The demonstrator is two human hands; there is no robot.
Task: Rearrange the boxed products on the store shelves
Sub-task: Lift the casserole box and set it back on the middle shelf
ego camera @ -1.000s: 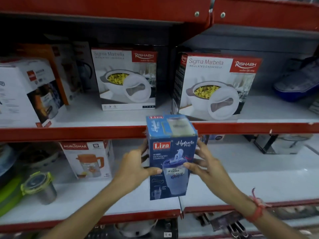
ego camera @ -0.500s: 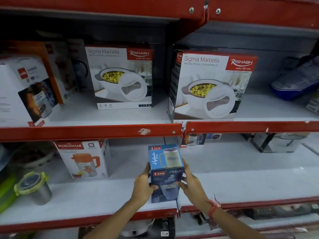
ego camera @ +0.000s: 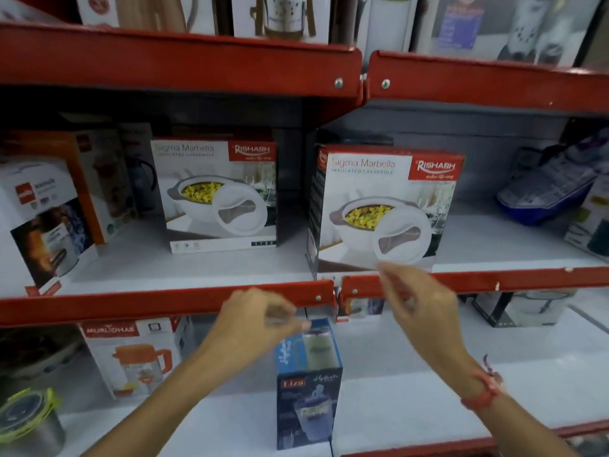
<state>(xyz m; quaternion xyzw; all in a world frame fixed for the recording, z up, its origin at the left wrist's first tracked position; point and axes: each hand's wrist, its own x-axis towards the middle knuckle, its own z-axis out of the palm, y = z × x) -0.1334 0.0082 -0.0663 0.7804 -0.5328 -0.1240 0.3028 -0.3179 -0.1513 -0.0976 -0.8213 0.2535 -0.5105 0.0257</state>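
Note:
A blue Liza bottle box (ego camera: 308,387) stands upright on the lower white shelf (ego camera: 428,400), near its front edge. My left hand (ego camera: 260,319) hovers just above the box's top, fingers loosely curled, holding nothing. My right hand (ego camera: 418,303) is raised in front of the red shelf lip (ego camera: 527,278), fingers apart, just below the right Sigma Marbella casserole box (ego camera: 385,206). A second casserole box (ego camera: 219,192) stands to the left on the same middle shelf. Both hands are motion-blurred.
A Murlidhar jug box (ego camera: 131,357) and a steel container with a green lid (ego camera: 29,420) sit lower left. White and orange boxes (ego camera: 43,219) fill the middle shelf's left end, a blue item (ego camera: 547,192) its right. More boxes (ego camera: 517,308) stand behind on the lower shelf.
Both hands set the blue Liza box down on the lower shelf, let go and rose. The view tilted upward, showing the top shelf.

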